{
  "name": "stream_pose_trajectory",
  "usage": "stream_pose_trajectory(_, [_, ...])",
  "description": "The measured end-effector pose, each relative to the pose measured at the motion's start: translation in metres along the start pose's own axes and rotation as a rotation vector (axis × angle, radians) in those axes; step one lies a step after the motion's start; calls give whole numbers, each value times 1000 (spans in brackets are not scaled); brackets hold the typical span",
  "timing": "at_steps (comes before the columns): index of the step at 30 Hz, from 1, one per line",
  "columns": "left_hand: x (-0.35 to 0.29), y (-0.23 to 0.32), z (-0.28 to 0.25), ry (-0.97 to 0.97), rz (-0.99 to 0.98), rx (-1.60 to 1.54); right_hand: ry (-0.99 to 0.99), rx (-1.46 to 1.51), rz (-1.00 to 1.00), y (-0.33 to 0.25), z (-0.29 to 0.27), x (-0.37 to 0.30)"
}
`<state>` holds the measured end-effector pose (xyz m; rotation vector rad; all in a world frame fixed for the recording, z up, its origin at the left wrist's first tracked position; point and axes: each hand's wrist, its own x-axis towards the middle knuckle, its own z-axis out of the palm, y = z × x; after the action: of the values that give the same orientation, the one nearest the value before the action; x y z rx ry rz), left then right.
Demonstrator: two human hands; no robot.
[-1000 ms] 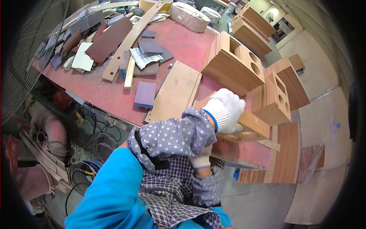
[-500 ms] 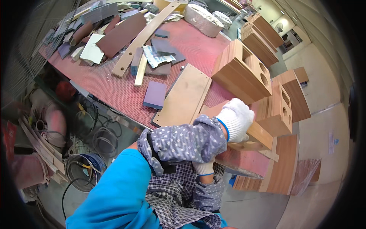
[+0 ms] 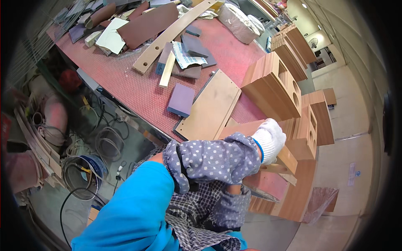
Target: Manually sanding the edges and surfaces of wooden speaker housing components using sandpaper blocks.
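Observation:
My left hand [image 3: 270, 140], in a white knitted glove with blue cuff trim, is curled on top of a wooden piece with round cutouts [image 3: 285, 161] at the table's right end. Its fingers are closed, but what they grip is hidden behind the glove. My left forearm [image 3: 213, 161], in a dotted grey sleeve, crosses in front of me. Beneath it comes my right forearm [image 3: 228, 209]; the right hand itself is hidden behind the left arm. Close by lies a flat tan wooden panel [image 3: 215, 104], with a purple sanding block [image 3: 181, 99] beside it.
A wooden box with holes [image 3: 274, 85] and further stacked wooden boxes [image 3: 312, 134] stand to the right. Sanding sheets [image 3: 148, 25], a long drilled strip [image 3: 167, 39] and scraps cover the red table's [image 3: 125, 79] far side. Hoses and a bucket [image 3: 86, 175] sit lower left.
The view has shifted, so the table's contents appear slightly right and up. My left hand stays on the wooden piece. My right hand, partly visible before, is now covered by the left forearm.

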<state>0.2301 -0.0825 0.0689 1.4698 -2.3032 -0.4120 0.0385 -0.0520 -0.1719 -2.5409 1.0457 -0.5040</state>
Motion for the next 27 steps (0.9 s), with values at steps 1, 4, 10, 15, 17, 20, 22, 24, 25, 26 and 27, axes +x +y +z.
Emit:
stream_pose_trajectory(1, [5, 2, 0, 10, 15, -7, -2, -14, 3, 1, -5, -8])
stream_pose_trajectory(4, [10, 3, 3, 37, 45, 5, -24, -17, -25, -4, -8, 1])
stream_pose_trajectory(10, [13, 12, 14, 123, 105, 112, -89, -10, -75, -15, -5, -48])
stream_pose_trajectory(15, [17, 2, 11, 12, 117, 94, -163, 15, -96, 40, -100, -238])
stream_pose_trajectory(17, [27, 8, 6, 17, 164, 113, -157, -9, -89, 12, -51, -79])
stream_pose_trajectory(20, [33, 10, 13, 5, 148, 142, -200, 8, -111, -11, -24, -40])
stream_pose_trajectory(22, [33, 9, 14, 5, 135, 152, -223, 17, -119, -10, -36, -63])
stream_pose_trajectory(24, [32, 13, 7, -21, 179, 173, -223, 6, -98, -3, -130, -234])
stream_pose_trajectory(25, [29, 12, 6, -16, 174, 149, -229, 10, -91, 34, -123, -234])
stream_pose_trajectory(26, [22, 6, 9, -31, 146, 137, -261, 36, -99, 35, -112, -195])
stream_pose_trajectory(27, [26, 11, 4, -25, 191, 158, -234, 14, -85, 30, -121, -211])
